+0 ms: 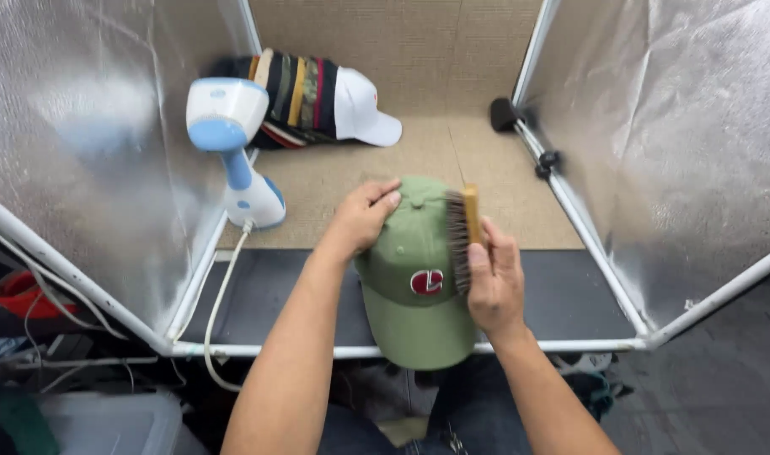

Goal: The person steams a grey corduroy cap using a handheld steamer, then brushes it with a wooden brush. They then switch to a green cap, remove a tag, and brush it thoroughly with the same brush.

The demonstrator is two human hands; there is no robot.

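Green cap (412, 278), probably brush-touched (464, 238).

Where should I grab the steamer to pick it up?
Probably by the thin blue neck of the steamer, coming from the right, the open mat side. It stands upright with a wide head above and a wide base below, so the neck fits a hand best. The foil wall blocks its left.
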